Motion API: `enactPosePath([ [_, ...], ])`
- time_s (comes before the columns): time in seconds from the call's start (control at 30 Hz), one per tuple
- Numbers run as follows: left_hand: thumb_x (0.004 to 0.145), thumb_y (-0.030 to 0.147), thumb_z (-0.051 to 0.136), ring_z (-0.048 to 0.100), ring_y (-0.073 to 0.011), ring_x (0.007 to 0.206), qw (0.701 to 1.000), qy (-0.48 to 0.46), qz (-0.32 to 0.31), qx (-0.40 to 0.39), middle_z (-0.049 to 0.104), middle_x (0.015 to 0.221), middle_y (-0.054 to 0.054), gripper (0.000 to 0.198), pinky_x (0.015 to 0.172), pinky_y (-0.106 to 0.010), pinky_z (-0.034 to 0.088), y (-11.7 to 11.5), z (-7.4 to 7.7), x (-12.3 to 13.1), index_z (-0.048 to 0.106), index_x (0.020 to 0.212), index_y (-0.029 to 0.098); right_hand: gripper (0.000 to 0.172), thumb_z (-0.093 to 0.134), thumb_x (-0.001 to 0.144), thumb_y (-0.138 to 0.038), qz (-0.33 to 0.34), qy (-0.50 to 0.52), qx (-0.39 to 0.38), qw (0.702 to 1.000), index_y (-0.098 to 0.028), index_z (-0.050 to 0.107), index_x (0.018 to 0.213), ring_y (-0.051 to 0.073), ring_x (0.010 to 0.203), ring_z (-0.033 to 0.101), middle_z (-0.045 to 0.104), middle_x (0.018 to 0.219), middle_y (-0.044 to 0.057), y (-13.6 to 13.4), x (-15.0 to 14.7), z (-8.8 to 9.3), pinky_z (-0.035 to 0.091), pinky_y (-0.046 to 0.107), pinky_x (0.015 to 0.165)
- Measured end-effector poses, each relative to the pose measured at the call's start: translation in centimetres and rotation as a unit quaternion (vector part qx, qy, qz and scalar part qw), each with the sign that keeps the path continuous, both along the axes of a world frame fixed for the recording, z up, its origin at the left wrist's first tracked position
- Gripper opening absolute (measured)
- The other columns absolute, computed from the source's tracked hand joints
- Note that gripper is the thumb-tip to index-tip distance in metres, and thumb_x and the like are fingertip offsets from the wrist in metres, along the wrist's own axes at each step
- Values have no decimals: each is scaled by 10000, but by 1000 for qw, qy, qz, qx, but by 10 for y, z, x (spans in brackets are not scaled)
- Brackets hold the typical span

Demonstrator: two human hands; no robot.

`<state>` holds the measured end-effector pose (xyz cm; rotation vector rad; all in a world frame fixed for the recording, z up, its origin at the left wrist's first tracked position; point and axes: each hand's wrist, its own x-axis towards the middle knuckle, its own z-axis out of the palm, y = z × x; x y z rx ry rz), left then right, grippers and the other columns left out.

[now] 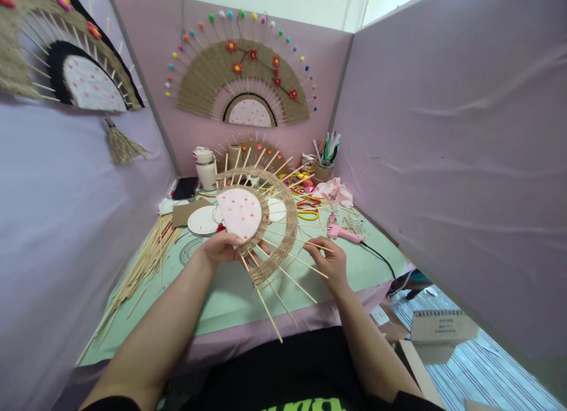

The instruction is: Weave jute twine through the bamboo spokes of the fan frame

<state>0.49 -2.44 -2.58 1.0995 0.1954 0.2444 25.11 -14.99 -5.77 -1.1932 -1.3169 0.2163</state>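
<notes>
A half-made fan (pixel 270 222) of thin wooden sticks woven with jute cord, with a pink dotted half-circle at its centre, is held tilted above the table. My left hand (pixel 224 248) is closed on the fan's base, under the pink half-circle. My right hand (pixel 330 260) sits at the fan's right side, fingers pinched around the sticks that jut out there. Loose stick ends point toward me and to the right.
A bundle of loose sticks (pixel 142 269) lies along the table's left edge. A pink glue gun (pixel 339 231) with a black cord rests at the right. White paper discs (pixel 201 220), a cup of tools (pixel 323 169) and a white bottle (pixel 205 166) stand behind. Finished fans (pixel 243 80) hang on the purple partitions.
</notes>
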Motion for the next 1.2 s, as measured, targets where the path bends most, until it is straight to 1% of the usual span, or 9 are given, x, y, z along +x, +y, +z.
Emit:
enactPosePath([
  [0.1, 665, 298, 630, 681, -308, 795, 1000, 3, -13, -14, 700, 850, -158, 397, 640, -399, 552, -4, -2, 5, 640, 1003, 90, 159, 637, 792, -303, -6, 12, 13, 1000, -189, 662, 684, 133, 567, 538, 624, 622, 8, 7, -9, 4, 444, 261, 568],
  [0.17, 661, 259, 626, 673, -305, 829, 1000, -2, 5, -16, 699, 843, -142, 355, 674, -408, 549, -5, -2, 6, 646, 981, 105, 161, 629, 789, -307, -16, 29, 17, 999, -186, 658, 687, 133, 569, 539, 626, 629, 10, 13, -12, 4, 447, 263, 571],
  [0.33, 598, 114, 623, 654, -228, 760, 989, -27, 144, -16, 696, 813, -91, 485, 642, -342, 542, -5, 4, 7, 622, 1081, 152, 171, 659, 761, -335, -27, 74, 7, 997, -181, 645, 689, 132, 566, 517, 621, 642, 12, 25, -8, 0, 432, 266, 553],
  [0.43, 550, 110, 650, 626, -195, 677, 981, -41, 189, -29, 684, 775, -89, 525, 564, -289, 514, -5, 9, 6, 626, 1073, 137, 158, 665, 762, -323, 8, 72, -4, 997, -183, 648, 691, 128, 574, 508, 612, 650, 8, 28, -5, 3, 422, 264, 558],
  [0.57, 554, 131, 687, 562, -129, 577, 968, -36, 244, -49, 659, 721, -77, 411, 465, -209, 449, -2, 15, 3, 653, 963, 119, 142, 666, 771, -306, 56, 40, -19, 997, -191, 657, 687, 129, 598, 513, 607, 661, 4, 27, -6, 11, 422, 268, 589],
  [0.8, 580, 107, 728, 569, -110, 573, 915, 15, 401, -25, 634, 718, -45, 324, 409, -158, 416, 5, 26, 3, 640, 891, 113, 121, 679, 769, -299, 25, 27, -11, 999, -193, 638, 731, 132, 624, 516, 627, 707, 7, 27, 3, 10, 431, 275, 623],
  [0.9, 572, 108, 735, 558, -102, 541, 905, 29, 424, -21, 617, 677, -32, 323, 366, -139, 379, 8, 29, 3, 635, 878, 111, 112, 674, 781, -298, 7, 12, -5, 1000, -196, 632, 800, 131, 634, 516, 608, 716, 0, 23, 10, 8, 437, 280, 649],
  [1.07, 573, 95, 723, 477, -50, 455, 905, 21, 423, -40, 592, 636, -11, 277, 331, -114, 331, 12, 32, -1, 630, 834, 93, 143, 645, 807, -260, 59, -38, -7, 997, -207, 591, 929, 149, 712, 569, 608, 766, 3, 10, 15, 12, 463, 302, 719],
  [1.2, 592, 78, 694, 467, -43, 434, 908, 22, 416, -43, 584, 605, -18, 218, 325, -104, 329, 14, 33, -5, 633, 801, 72, 110, 585, 845, -241, 46, -77, 0, 996, -214, 575, 951, 170, 776, 593, 633, 833, 31, 5, 11, 17, 472, 329, 757],
])
